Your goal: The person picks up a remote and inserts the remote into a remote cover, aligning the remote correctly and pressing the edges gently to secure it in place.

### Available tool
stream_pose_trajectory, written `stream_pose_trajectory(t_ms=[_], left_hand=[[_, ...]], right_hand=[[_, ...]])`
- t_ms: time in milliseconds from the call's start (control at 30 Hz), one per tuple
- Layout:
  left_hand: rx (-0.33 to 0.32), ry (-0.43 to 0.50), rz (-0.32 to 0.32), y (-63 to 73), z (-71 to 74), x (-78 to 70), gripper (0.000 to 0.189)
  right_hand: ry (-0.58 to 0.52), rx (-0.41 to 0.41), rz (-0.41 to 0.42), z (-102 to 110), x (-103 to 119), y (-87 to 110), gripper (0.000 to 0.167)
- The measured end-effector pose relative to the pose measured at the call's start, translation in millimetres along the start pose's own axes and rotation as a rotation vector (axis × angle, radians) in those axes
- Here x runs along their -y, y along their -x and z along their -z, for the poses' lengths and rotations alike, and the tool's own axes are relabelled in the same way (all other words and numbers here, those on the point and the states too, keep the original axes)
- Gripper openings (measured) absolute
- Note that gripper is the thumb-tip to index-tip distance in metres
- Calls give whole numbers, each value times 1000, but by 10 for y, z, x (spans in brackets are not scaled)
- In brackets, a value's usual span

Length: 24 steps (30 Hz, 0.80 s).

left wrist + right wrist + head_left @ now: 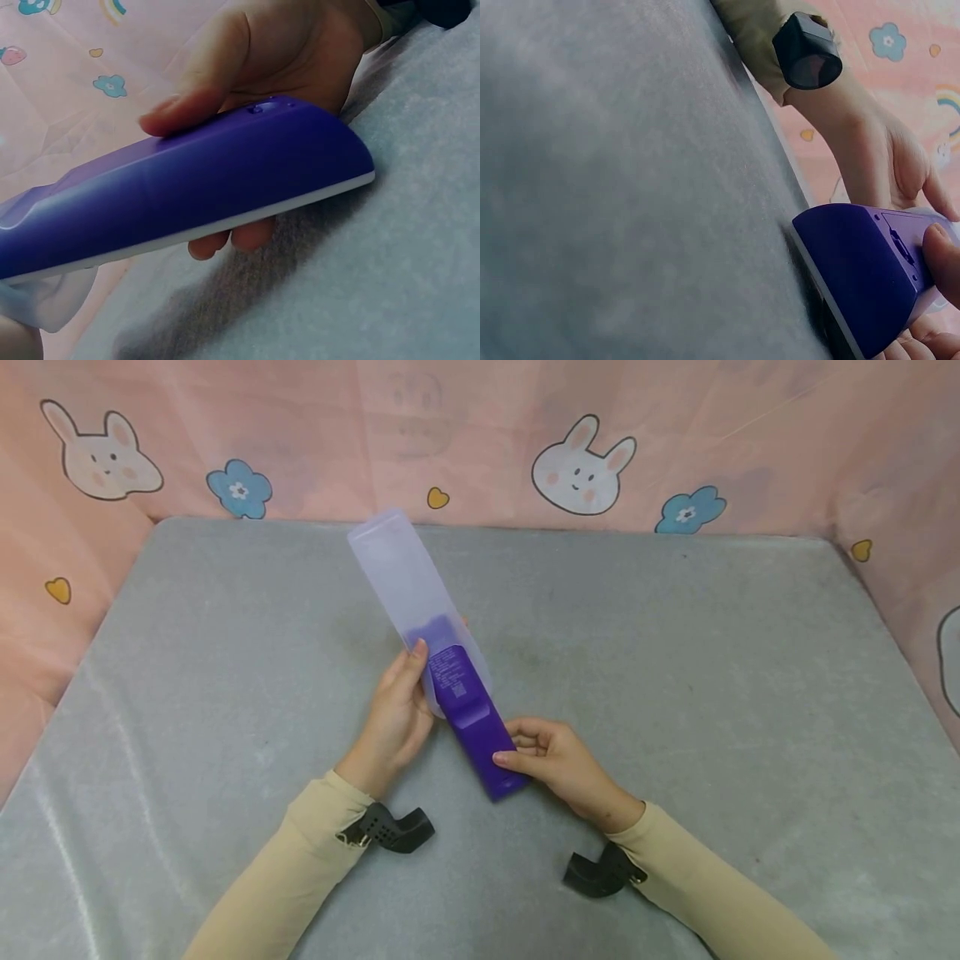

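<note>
In the head view, we see the purple device (480,727) slanting between the hands above the worktop (675,693), its far end showing through the clear cover (397,568). The left hand (393,714) pinches the cover about its mouth, thumb on top; the right hand (555,764) grips the device's near end. We judge that if the two pull or push off the device's line, it could bind against the cover's edge, and a sudden release would jerk them apart. Squeezing too hard on the left could also pinch the thin cover onto the device. In the left wrist view, the device's near end lies between the right thumb (180,112) above and fingertips (251,234) below; its shell looks smooth, so we think a light hold might let it slide or twist. The device's shadow (247,300) falls on the worktop beneath, and a slip could mean a knock. In the right wrist view, that end juts past the right hand, close over the worktop, so dipping it might scrape the corner.
</note>
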<state>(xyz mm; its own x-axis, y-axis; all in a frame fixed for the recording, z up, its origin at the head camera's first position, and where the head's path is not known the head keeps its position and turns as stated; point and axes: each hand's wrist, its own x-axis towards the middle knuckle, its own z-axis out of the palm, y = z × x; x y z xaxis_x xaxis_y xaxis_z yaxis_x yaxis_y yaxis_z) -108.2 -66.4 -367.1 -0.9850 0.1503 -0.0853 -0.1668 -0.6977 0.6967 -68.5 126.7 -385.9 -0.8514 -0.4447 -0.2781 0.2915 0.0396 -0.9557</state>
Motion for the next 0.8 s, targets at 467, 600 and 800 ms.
stream_pose_trajectory(t_ms=[467,600,800], left_hand=[[-11,-25,2,9,-3,28,47],[-31,-36,8,8,-17,33,43],[-31,-33,8,9,-11,52,47]], right_hand=[[-32,-3,5,4,-10,3,32],[-34,-6,9,4,-12,1,31],[-35,-12,10,0,-17,-4,31]])
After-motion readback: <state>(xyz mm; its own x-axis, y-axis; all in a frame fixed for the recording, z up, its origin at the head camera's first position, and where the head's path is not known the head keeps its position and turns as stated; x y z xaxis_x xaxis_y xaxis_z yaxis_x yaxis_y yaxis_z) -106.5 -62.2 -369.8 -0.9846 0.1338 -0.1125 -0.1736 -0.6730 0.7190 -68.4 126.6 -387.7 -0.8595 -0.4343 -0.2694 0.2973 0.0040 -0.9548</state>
